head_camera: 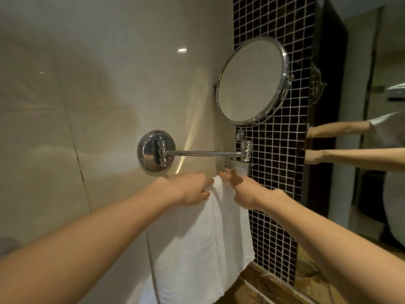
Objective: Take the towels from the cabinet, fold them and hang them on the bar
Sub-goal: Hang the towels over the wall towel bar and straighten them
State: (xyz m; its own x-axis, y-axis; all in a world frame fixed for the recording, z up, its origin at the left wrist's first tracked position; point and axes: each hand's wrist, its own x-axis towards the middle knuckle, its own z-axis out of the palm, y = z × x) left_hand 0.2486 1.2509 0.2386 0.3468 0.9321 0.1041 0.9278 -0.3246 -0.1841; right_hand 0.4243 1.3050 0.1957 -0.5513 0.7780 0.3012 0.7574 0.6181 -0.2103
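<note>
Against beige wall tiles [65,84], left hand [192,190] grips white towel [197,249]; right hand [240,190] rests straight-fingered on it.

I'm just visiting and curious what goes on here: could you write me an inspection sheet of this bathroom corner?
Surface: brown stone counter, lower right.
Job's things: white towel hangs down the wall; bar hidden under the hands.
Clutter: nothing seen.
Hands: left hand grips the towel's top; right hand touches it, fingers straight.
Cables: thin pale line beside the towel; cord or hem, cannot tell.
Surroundings: round mirror on a swing arm, beige wall tiles, dark mosaic strip.
</note>
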